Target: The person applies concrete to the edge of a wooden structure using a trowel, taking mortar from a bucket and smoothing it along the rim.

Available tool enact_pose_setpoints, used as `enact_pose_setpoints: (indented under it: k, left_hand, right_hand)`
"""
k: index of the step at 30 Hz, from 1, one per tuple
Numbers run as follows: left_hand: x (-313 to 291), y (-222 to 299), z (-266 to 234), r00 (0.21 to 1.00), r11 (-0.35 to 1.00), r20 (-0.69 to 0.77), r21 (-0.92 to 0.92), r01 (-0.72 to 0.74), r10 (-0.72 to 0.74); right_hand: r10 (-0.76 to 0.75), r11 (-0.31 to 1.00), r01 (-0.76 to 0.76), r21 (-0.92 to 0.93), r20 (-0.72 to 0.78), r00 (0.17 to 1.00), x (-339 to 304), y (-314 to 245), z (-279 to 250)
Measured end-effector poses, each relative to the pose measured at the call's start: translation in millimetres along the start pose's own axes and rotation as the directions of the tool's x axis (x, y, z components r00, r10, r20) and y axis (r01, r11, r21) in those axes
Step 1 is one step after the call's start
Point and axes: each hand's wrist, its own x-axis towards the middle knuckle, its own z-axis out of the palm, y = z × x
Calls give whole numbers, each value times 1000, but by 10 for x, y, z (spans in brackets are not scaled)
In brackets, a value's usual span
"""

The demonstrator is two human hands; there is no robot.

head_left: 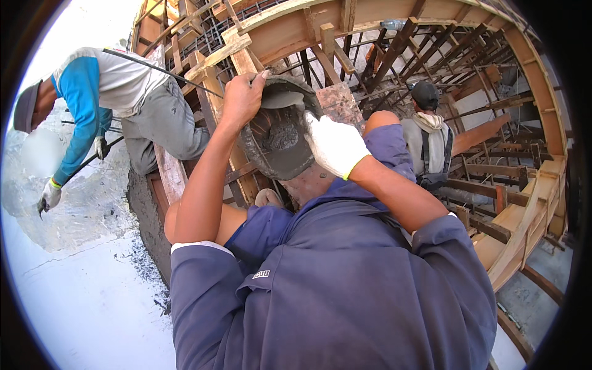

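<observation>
One round bucket [290, 171], wet mortar [283, 139] inside, tilts over a reddish board [339, 103], between both grips. Bare left hand [242, 102] closed on its upper-left rim; gloved right hand [336, 146] opposite, curled at right rim, hold hidden, cannot tell on what.

One bucket [285, 163], one left hand [242, 102], one right hand [338, 145]

Those are the wearer's two hands. Two co-workers are plainly visible: one person at left [126, 80], one person at right [436, 148]. Caps [26, 108] [425, 95] number two, one apiece. Gloves [342, 148] [50, 192] [100, 148] come to three: one on the wearer's right hand, two on the person at left. One clear bottle [392, 24] shows near the top. Timbers [481, 134] are too many to count.
</observation>
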Motion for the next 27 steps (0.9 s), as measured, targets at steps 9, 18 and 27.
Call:
enact_pose_setpoints:
  k: [9, 18, 27]
  left_hand:
    - [-157, 277, 246, 991, 990, 47, 51, -131, 129]
    - [-182, 134, 91, 992, 991, 25, 43, -126, 125]
    - [-361, 140, 188, 958, 958, 24, 9, -285, 285]
  right_hand:
    - [215, 899, -333, 285, 377, 901, -32, -37, 389]
    - [242, 958, -282, 48, 387, 889, 312, -66, 255]
    - [176, 980, -188, -63, 715, 677, 858, -60, 124]
